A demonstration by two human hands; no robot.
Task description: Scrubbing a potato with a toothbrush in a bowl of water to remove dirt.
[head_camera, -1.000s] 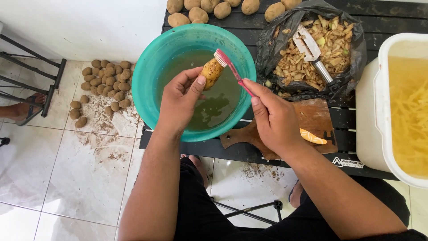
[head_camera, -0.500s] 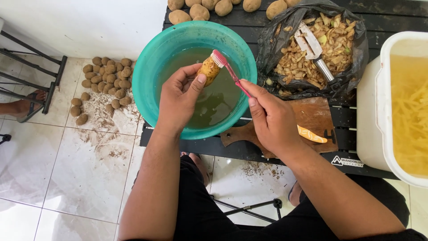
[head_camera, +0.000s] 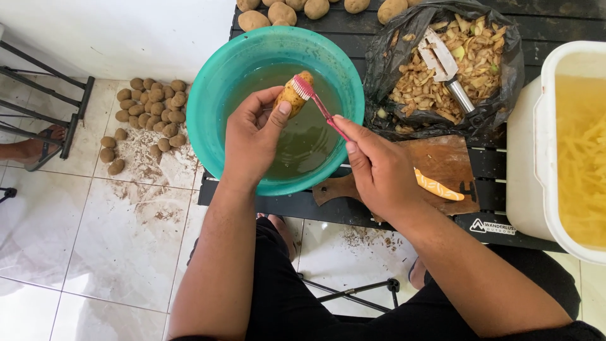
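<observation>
My left hand pinches a small potato over the teal basin, so drips fall into the water. My right hand, at 4 o'clock, clasps a pink toothbrush, bristles touching the potato.

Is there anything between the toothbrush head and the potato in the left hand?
Nothing visible. The toothbrush, held in the right hand, lies with its head directly on the potato that the left hand holds over the teal basin.

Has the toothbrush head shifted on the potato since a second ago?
Barely: the toothbrush head stays at the potato tip above the teal basin.
</observation>
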